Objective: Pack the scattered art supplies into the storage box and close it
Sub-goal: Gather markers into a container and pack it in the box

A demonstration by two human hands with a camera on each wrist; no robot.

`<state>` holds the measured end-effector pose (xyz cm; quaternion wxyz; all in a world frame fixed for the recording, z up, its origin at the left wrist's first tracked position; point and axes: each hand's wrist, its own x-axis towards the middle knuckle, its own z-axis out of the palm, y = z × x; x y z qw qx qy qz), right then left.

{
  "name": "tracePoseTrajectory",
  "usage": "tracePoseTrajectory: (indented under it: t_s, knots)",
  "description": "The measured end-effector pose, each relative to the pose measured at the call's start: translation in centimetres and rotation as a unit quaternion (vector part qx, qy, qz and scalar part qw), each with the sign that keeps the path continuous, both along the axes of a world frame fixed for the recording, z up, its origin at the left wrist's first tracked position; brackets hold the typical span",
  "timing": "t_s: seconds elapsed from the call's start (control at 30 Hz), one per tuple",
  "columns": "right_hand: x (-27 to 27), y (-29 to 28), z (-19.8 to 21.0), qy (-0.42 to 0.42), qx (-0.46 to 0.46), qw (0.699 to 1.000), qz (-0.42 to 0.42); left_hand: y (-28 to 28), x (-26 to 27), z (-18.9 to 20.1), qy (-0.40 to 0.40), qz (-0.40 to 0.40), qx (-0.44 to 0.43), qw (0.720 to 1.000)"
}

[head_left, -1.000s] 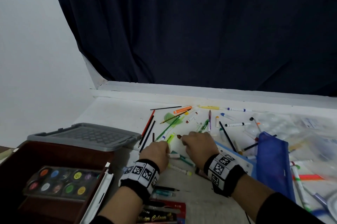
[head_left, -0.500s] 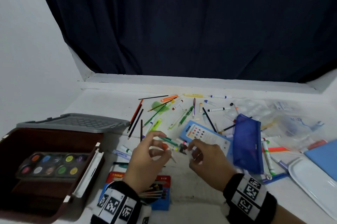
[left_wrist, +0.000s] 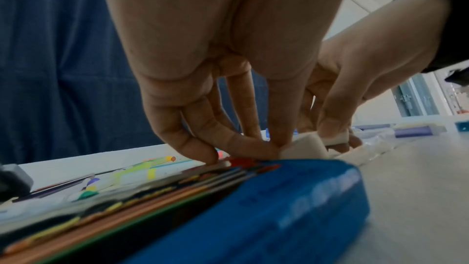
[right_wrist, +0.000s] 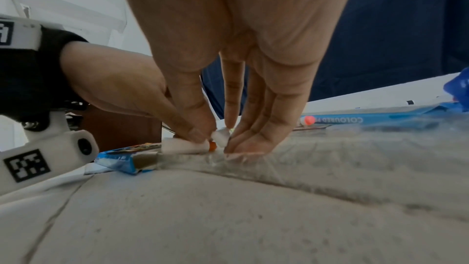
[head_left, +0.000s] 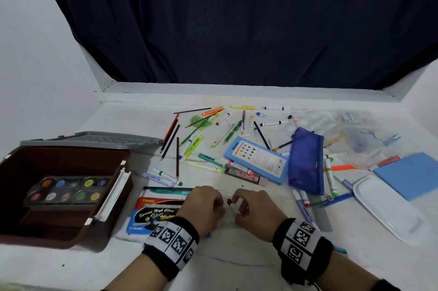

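Capping a small white marker w/ orange tip (right_wrist: 212, 145), low over the tabletop (head_left: 237, 267).
Light, stiff, slick plastic: my left hand (head_left: 203, 205) pinches the barrel mid-length, my right hand (head_left: 254, 207) pinches its white cap (right_wrist: 220, 136).

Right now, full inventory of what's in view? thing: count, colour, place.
storage box: one, dark brown, open, left
paint palette: one, multicolour pans, inside the box
lid: one, grey, behind the box
watercolour pack: one, blue and red, partly under the left hand
colour pencil box: one, light blue, centre
mesh pouch: one, dark blue, right of the pencil box
pens and pencils: many, mixed colours, scattered across the centre
tray: one, white, far right
plastic bags: count unclear, clear, back right
marker: one, white with an orange tip, pinched between both hands
left hand: holds the marker body
right hand: fingers pinch its white cap
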<state>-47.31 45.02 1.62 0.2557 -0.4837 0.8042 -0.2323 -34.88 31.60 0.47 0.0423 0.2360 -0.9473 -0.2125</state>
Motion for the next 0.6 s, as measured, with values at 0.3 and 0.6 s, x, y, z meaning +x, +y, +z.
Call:
tracePoseTrajectory:
  t_s: [0.3,0.6]
  knots:
    - [0.1,0.2,-0.2,0.021,-0.023,0.999,-0.004,-0.8,1.6,1.5,-0.112,-0.003,-0.068,0.991]
    - [1.1,-1.5,-0.6,0.061,-0.005,0.998,0.027,-0.3,1.6,1.3,-0.170,0.022,-0.088,0.981]
